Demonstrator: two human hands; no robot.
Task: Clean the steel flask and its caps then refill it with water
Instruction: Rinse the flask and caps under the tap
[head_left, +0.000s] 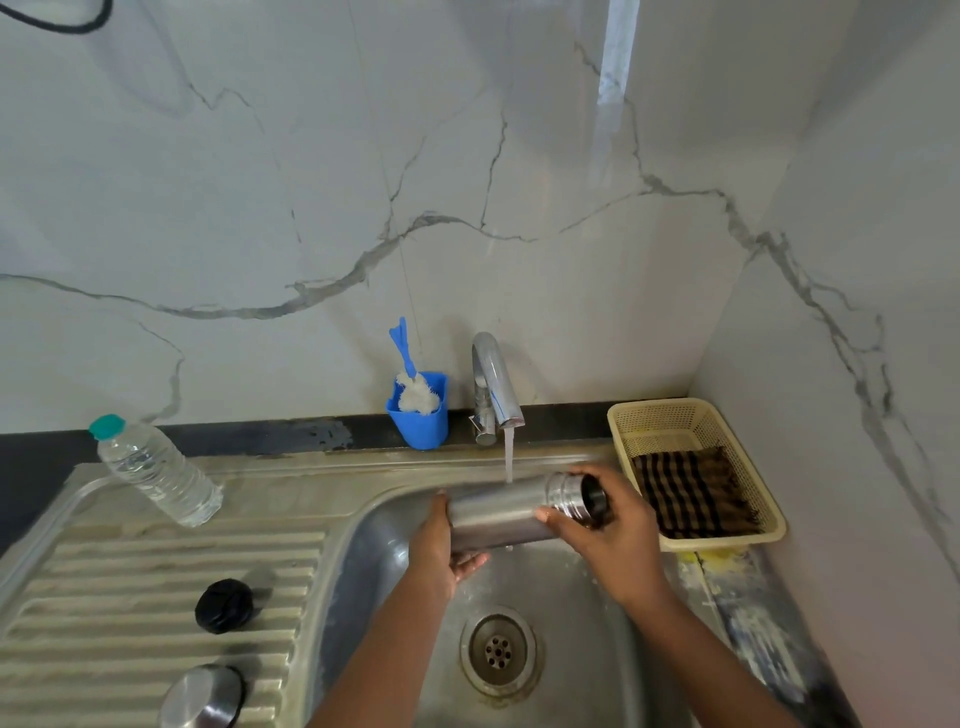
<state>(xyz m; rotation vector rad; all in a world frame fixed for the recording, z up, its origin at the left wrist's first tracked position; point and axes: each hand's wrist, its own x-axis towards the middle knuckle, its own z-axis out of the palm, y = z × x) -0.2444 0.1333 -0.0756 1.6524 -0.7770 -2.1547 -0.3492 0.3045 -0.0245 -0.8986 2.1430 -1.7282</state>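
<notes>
Smooth cylindrical steel flask (511, 512) sideways between both hands.

A cylindrical brushed-steel flask (511, 512) lies sideways at frame centre, open threaded mouth pointing right. At lower left lie its two caps: a round black plastic inner cap (224, 606) and, below it, a domed steel outer cap (202, 696).

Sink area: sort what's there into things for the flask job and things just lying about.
For the job:
steel flask, held by left hand and right hand
running tap
black cap
steel cap
bottle brush
sink

Lying about:
water bottle, possibly for the refill
basket
striped cloth
</notes>
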